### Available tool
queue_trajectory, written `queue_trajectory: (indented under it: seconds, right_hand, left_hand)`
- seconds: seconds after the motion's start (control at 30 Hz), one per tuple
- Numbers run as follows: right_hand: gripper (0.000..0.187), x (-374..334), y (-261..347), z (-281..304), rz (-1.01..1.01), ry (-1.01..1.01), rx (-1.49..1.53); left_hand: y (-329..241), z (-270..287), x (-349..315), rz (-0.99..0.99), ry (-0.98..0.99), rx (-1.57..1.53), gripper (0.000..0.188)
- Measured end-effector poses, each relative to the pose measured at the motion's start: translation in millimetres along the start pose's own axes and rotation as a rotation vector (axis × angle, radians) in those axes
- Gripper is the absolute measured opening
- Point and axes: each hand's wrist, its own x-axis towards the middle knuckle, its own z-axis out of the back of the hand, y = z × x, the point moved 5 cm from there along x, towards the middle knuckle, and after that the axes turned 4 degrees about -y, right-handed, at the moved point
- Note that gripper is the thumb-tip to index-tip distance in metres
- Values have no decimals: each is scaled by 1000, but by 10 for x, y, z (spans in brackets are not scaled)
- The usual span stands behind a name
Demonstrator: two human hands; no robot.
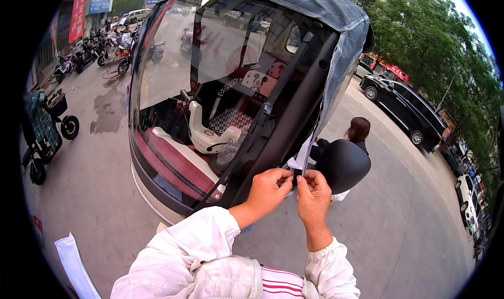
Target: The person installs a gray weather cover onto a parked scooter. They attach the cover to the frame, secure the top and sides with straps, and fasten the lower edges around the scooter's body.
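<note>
An enclosed electric tricycle (181, 175) stands in front of me, with a clear windshield (173, 63) and a grey quilted roof cover (294, 5). The cover's side edge hangs down along the black right pillar (296, 97) and ends in a narrow fabric strip (303, 155), white on one face. My left hand (268, 193) pinches the strip's lower end between thumb and forefinger. Beside it, my right hand (315, 196) pinches the same end, thumb upward. The exact bit between the fingertips is mostly hidden. A rounded black mirror (344, 165) sits just right of my hands.
Behind the mirror is a person in dark clothing (358, 131). A black van (404, 110) and a white car (467, 199) are parked at right. Electric scooters (47, 123) stand at left. Below them is a white strip (76, 265). A wiper arm (252, 131) crosses the windshield.
</note>
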Motion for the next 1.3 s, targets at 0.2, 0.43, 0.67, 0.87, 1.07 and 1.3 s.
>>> queue_trajectory:
  seconds: [0.2,0.43,0.67,0.87,1.07,1.3]
  right_hand:
    - [6,33,-4,11,49,23,-37]
    - [6,49,-16,-9,-1,20,-11]
    - [7,21,-9,-7,41,17,-72]
    - [6,-33,95,-48,106,-36,-143]
    - [5,-11,126,-29,156,-30,-207]
    - [7,27,89,28,116,-45,-190]
  left_hand:
    - [15,-31,49,138,20,-53,14]
    - [130,-4,76,200,44,-116,16]
    - [86,0,37,169,47,-68,18]
    - [12,-22,31,191,3,-40,13]
    - [8,-24,103,170,38,6,10]
    - [-13,85,237,42,64,151,17]
